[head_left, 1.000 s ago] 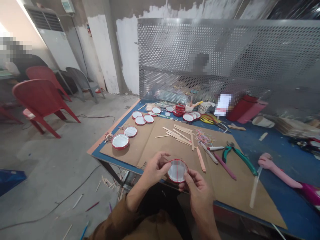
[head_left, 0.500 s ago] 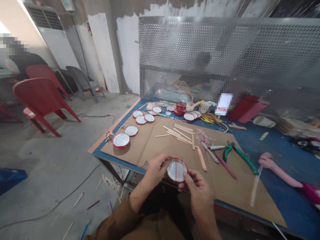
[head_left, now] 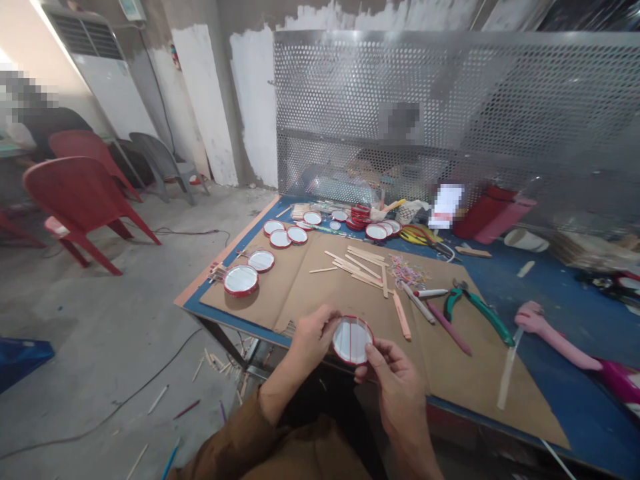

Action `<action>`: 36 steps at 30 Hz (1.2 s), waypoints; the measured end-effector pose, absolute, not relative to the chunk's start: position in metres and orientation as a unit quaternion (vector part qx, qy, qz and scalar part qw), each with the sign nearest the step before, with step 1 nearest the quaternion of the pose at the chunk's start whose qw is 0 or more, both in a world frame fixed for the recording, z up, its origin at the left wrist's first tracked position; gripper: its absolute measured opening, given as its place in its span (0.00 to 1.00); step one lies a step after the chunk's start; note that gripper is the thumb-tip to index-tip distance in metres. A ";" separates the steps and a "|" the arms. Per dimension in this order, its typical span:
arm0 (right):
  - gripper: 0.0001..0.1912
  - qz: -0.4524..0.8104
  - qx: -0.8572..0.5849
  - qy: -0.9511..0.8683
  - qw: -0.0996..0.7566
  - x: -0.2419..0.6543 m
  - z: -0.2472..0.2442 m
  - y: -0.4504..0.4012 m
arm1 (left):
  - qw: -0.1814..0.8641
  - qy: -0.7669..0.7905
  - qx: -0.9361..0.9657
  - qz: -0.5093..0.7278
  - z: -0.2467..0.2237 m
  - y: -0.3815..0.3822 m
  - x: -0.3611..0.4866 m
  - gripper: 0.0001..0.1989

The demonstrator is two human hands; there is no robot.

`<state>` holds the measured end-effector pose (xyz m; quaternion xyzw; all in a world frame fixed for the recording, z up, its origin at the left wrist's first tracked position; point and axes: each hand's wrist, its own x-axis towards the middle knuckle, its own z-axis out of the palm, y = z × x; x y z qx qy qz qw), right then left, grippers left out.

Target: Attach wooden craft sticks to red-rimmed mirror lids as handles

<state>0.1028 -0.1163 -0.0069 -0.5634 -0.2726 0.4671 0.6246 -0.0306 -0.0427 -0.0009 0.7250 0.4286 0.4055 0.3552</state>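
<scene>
A round red-rimmed jar lid with a pale inside is held up at the table's near edge. Thin strands, one of them red, run across its face. Pinched on the lid's left rim are the fingers of my left hand. My right hand grips the lower right rim, thumb on top. Beyond my hands, wooden sticks and a heap of coloured rubber bands lie on a cardboard sheet. To the left rest two more lids, the nearer one with sticks at its side.
Green-handled pliers, pens and a pink back-scratcher-like hand lie to the right. More lids, a phone and scissors are at the back, before a perforated metal panel. Red chairs stand left.
The view has shifted very slightly. Both hands keep hold of the lid in nearly the same pose, and the strands across it look a little more spread.
</scene>
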 end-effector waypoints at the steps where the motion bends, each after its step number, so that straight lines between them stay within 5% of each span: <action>1: 0.20 0.467 -0.564 -0.273 0.624 0.103 -0.007 -0.116 | 0.356 0.431 0.723 0.405 -0.001 -0.043 -0.030 0.08; 8: 0.19 0.456 -0.569 -0.271 0.628 0.101 -0.005 -0.115 | 0.424 0.423 0.677 0.427 -0.004 -0.037 -0.032 0.09; 12: 0.20 0.445 -0.558 -0.232 0.661 0.098 0.000 -0.111 | 0.472 0.385 0.672 0.421 0.000 -0.040 -0.035 0.18; 20: 0.21 0.438 -0.536 -0.184 0.698 0.101 0.008 -0.106 | 0.341 0.312 0.783 0.417 0.004 -0.052 -0.038 0.31; 36: 0.21 0.442 -0.536 -0.197 0.691 0.104 0.006 -0.106 | 0.338 0.330 0.777 0.416 0.009 -0.050 -0.036 0.30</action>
